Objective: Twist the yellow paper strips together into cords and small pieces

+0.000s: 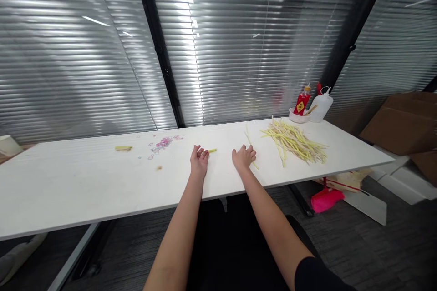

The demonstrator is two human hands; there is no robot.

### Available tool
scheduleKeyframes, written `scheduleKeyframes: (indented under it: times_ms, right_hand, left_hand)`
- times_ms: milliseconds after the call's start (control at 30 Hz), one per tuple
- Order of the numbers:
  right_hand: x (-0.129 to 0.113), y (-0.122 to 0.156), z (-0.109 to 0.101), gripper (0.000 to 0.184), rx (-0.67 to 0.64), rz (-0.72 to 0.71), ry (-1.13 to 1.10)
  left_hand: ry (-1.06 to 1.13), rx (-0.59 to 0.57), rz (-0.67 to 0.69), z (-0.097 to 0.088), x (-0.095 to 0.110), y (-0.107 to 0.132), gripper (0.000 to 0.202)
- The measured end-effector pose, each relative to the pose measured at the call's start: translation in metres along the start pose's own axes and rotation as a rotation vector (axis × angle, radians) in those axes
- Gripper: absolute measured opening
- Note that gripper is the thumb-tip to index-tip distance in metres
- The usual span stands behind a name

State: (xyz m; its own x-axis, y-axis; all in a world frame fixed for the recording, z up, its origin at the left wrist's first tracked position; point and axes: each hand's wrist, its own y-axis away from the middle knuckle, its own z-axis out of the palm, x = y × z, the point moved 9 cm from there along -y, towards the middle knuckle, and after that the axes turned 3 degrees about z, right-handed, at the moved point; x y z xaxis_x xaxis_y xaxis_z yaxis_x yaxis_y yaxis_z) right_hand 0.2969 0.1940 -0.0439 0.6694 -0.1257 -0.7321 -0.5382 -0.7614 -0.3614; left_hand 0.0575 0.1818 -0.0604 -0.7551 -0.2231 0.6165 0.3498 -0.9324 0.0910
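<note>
My left hand [199, 158] is closed around a short yellow-green stalk bundle [212, 150], whose end pokes out to the right of the fingers. My right hand [243, 156] rests low over the white table, its fingers curled on a long, thin pale-yellow stalk [247, 134]. That stalk shows above and below the hand; its middle is hidden. To the right of it lies a loose pile of similar long yellow stalks [293, 141]. On the left side of the table is another short bundle of yellow stalks [123, 148].
Colourful small rubber bands [164, 142] lie scattered left of my left hand. A brown stain [159, 168] marks the white table [85, 186]. At the back right stand a red-labelled bottle [302, 102], a shallow white bowl [297, 118] and a white squeeze bottle [321, 107]. Blinds [232, 54] rise behind.
</note>
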Motion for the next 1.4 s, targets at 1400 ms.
scheduleKeyframes:
  times_ms: [1400]
  right_hand:
    - [-0.054,0.026,-0.003,0.021,-0.402,-0.431,-0.587]
  left_hand:
    - [-0.134,-0.036,0.016,0.006,-0.006,0.001,0.022]
